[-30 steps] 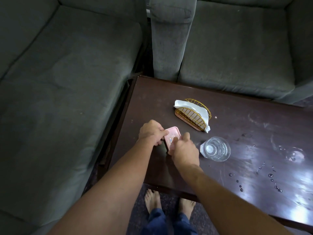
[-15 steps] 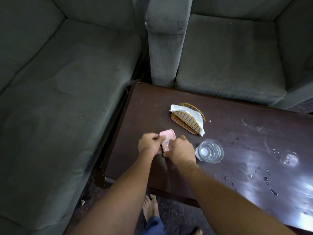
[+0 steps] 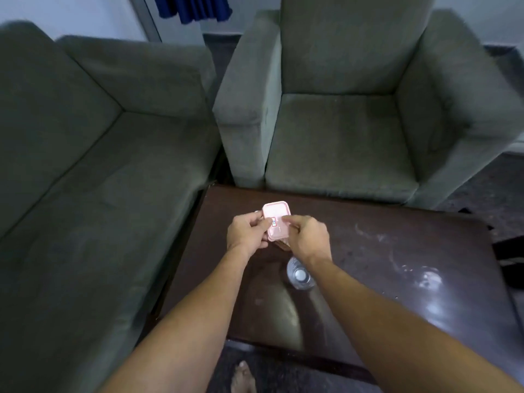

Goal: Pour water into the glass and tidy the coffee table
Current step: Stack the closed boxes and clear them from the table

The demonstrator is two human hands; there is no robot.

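From the head camera, a small pink rectangular plastic box with rounded corners (image 3: 276, 221) is held in both hands over the far left part of a dark brown, glossy wooden coffee table (image 3: 368, 279). Its flat lid faces up towards the camera. Its long axis runs away from the person towards the table's far edge, leaning slightly to the right at the far end. A small red, white and blue label sits on the lid near the box's near left side.

The left hand (image 3: 248, 232) grips the box's left side, fingers curled and thumb laid on the lid by the label. The right hand (image 3: 307, 236) pinches the right side, fingers curled, a fingertip on the lid. I cannot tell whether the box clears the tabletop.

A clear drinking glass holding water (image 3: 299, 275) stands on the table near its middle, just below the right wrist and partly hidden by the forearm. Pale wet smears (image 3: 425, 279) shine towards the right edge.

A grey-green fabric sofa (image 3: 85, 180) runs along the table's left edge, and a matching armchair (image 3: 340, 137) stands beyond the far edge. A blue cloth (image 3: 195, 7) hangs against the pale wall. A bare foot (image 3: 242, 377) shows on the dark floor.
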